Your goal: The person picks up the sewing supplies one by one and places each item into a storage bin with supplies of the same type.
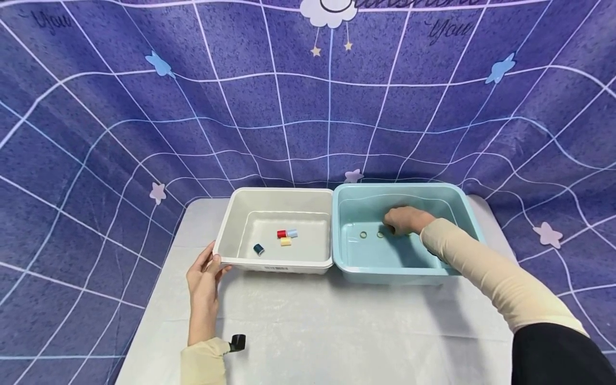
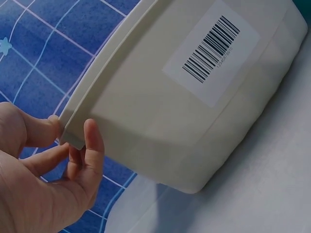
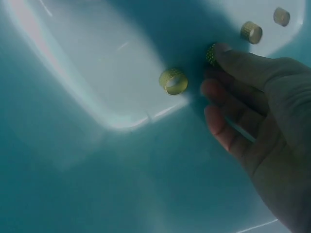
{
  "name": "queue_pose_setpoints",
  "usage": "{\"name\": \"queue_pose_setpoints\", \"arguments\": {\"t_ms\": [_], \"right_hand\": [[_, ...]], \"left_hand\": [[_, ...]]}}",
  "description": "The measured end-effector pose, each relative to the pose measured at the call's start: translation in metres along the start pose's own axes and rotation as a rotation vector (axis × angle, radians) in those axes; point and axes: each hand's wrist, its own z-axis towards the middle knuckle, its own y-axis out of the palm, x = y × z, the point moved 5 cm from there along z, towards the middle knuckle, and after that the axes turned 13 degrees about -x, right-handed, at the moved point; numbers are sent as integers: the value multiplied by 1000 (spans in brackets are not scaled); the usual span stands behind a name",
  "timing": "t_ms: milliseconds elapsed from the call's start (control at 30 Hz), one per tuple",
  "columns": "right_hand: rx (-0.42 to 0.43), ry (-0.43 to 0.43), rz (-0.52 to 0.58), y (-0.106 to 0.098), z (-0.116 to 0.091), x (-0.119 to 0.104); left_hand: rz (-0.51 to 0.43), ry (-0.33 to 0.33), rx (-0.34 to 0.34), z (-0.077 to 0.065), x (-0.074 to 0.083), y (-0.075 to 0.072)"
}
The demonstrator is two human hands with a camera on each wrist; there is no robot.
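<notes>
My left hand (image 1: pixel 202 283) holds the near left corner of a white plastic bin (image 2: pixel 141 111), thumb on top of the rim and fingers curled beneath. Inside that bin lie small red (image 1: pixel 281 234), light blue (image 1: pixel 292 233), yellow (image 1: pixel 286 241) and dark (image 1: pixel 259 249) cylinders. Reaching down into the light blue bin (image 1: pixel 370 258), my right hand (image 1: pixel 409 220) pinches a textured gold ring (image 3: pixel 211 54) low over the bin floor. The fingers partly hide this ring. Another gold ring (image 3: pixel 170 74) lies beside the fingertips, and two more rings (image 3: pixel 246 32) sit farther along.
The two bins stand side by side on a table with a white cover (image 1: pixel 337 331). A purple-blue grid-patterned cloth (image 1: pixel 298 107) hangs behind and at both sides. A black wrist mount (image 1: pixel 238 343) sticks out from the left sleeve.
</notes>
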Motion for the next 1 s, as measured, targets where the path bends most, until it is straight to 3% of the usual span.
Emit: {"name": "queue_pose_setpoints", "arguments": {"t_ms": [533,667,900,1000], "right_hand": [[-17,26,45,-8,-6,4],[39,1,90,-19,-19,3],[127,-59,125,-46,-53,-9],[168,-76,121,-58,-70,-19]], "left_hand": [[186,41,-6,7,9,1],[360,81,-34,11,17,-1],[801,97,-66,10,35,-6],[943,122,-70,7,45,-5]]}}
